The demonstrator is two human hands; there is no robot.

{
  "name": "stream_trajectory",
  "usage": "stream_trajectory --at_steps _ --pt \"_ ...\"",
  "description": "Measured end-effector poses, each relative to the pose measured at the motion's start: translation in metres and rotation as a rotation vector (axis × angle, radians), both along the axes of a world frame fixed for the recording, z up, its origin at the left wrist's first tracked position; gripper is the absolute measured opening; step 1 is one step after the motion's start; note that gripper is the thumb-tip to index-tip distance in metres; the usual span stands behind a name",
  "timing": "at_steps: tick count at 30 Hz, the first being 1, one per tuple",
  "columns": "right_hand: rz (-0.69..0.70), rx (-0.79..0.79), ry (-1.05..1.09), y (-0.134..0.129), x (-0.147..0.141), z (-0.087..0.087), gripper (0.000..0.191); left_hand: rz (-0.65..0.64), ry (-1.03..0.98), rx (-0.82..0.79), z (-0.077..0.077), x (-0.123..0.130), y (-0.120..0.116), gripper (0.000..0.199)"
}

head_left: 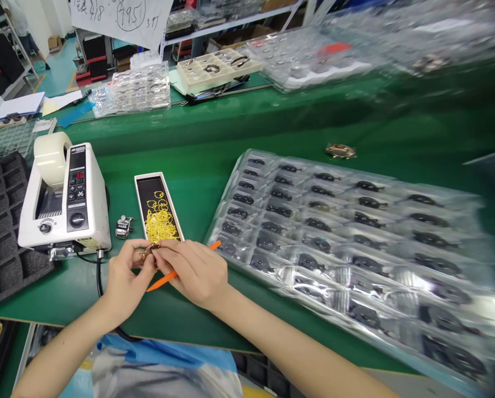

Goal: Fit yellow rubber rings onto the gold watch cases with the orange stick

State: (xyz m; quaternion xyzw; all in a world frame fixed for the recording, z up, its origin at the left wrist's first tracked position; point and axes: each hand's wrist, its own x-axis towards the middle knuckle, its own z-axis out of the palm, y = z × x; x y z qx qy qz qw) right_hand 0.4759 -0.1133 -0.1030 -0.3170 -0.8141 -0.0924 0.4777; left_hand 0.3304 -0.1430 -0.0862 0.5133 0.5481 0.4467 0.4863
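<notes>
My left hand (128, 272) pinches a small brownish metal watch case (148, 252) between thumb and fingers. On the other side of it, my right hand (197, 269) has its fingertips against the same part, while an orange pointed stick (162, 281) lies gripped in that hand, its tip slanting down to the left. The fingers cover much of the watch case. Just beyond both hands is a white-rimmed box (173, 205) with a dark inside, holding a heap of thin yellow rings (160, 222).
A white tape dispenser (93, 193) and a small tally counter (123, 227) stand to the left. Clear trays (230, 265) of dark watch parts spread across the right. Behind them lies a loose metallic piece (340, 151). A cream divided tray (193, 83) sits on the back ledge.
</notes>
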Motion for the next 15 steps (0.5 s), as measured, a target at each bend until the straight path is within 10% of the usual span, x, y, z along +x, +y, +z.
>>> stream_trajectory --at_steps 6,15 --pt "0.131 -0.4 0.295 0.007 0.016 0.016 0.005 0.033 -0.208 -0.141 0.007 -0.003 0.01 0.024" --pt "0.594 -0.794 0.096 0.011 0.022 0.023 0.017 -0.138 -0.339 -0.224 0.015 -0.01 0.014 0.026"
